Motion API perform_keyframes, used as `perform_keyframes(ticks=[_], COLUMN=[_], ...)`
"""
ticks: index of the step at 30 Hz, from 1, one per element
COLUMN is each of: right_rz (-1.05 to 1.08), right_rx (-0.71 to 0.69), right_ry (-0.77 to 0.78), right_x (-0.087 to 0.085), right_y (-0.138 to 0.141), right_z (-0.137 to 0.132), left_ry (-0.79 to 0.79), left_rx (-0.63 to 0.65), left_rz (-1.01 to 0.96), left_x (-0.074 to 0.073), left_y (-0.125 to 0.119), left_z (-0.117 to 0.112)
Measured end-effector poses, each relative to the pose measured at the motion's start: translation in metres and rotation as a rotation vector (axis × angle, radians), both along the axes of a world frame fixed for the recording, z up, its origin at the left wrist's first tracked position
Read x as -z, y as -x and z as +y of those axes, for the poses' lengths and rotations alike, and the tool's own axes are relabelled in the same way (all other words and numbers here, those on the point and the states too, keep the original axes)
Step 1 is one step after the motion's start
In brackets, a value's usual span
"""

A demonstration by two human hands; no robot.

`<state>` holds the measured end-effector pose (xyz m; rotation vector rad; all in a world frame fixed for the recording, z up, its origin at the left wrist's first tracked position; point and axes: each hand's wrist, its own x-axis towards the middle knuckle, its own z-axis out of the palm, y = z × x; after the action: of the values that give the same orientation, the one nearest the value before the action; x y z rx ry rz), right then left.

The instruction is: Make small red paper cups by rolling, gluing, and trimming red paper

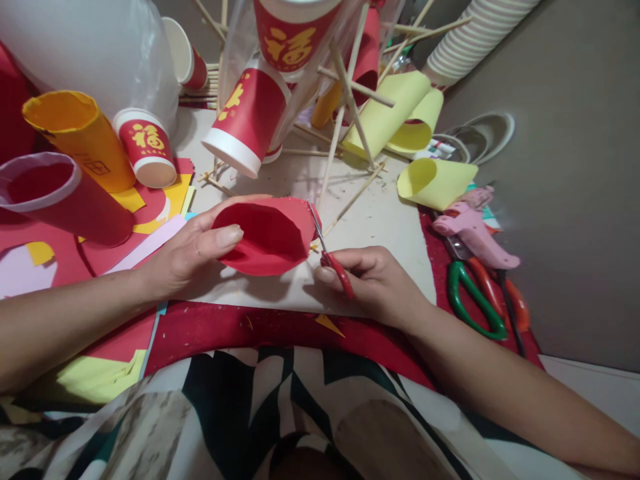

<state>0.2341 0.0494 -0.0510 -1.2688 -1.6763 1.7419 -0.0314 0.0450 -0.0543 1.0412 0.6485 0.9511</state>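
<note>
My left hand (193,250) holds a curled piece of red paper (270,237) at its left edge, thumb on the inside of the curl. My right hand (373,280) grips small red-handled scissors (334,260), whose blades reach up to the paper's right edge. Both hands work just above a pale board (380,220) on the table.
Red paper cups with gold characters (147,147) and a stick frame (350,100) stand behind. Yellow (83,137) and red (60,197) paper tubes lie at left. Yellow paper rolls (435,180), a pink glue gun (473,230) and green-and-orange scissors (475,300) lie at right.
</note>
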Motion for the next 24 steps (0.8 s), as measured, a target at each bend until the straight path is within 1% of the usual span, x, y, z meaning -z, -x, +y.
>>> perform_keyframes(ticks=[5,8,13,16,19,24], right_rz=[-0.023,-0.015,0.005,-0.007,-0.016,-0.016], right_rx=[-0.002,-0.003,0.009,0.008,-0.014,-0.003], right_ry=[-0.01,-0.022,-0.04,-0.045,-0.015,-0.014], right_x=[0.0006,-0.0015,-0.0049,-0.0045,-0.0026,-0.0015], right_y=[0.0008,0.0019,0.0037,0.0035,0.0022,0.0013], right_z=[0.0,-0.0003,-0.0007,-0.0003,0.0002,-0.0003], left_ry=[-0.028,-0.023,-0.005,-0.015,-0.013,-0.028], left_rx=[0.004,0.016,-0.022,0.0,0.035,0.033], left_rz=[0.02,-0.003,0.027,0.032,0.047,0.096], left_x=[-0.0023,-0.0033,-0.0052,-0.0057,-0.0045,-0.0037], left_y=[-0.0019,-0.0033,-0.0045,-0.004,-0.0021,0.0011], left_z=[-0.0005,-0.0009,-0.0015,-0.0013,-0.0009,0.0006])
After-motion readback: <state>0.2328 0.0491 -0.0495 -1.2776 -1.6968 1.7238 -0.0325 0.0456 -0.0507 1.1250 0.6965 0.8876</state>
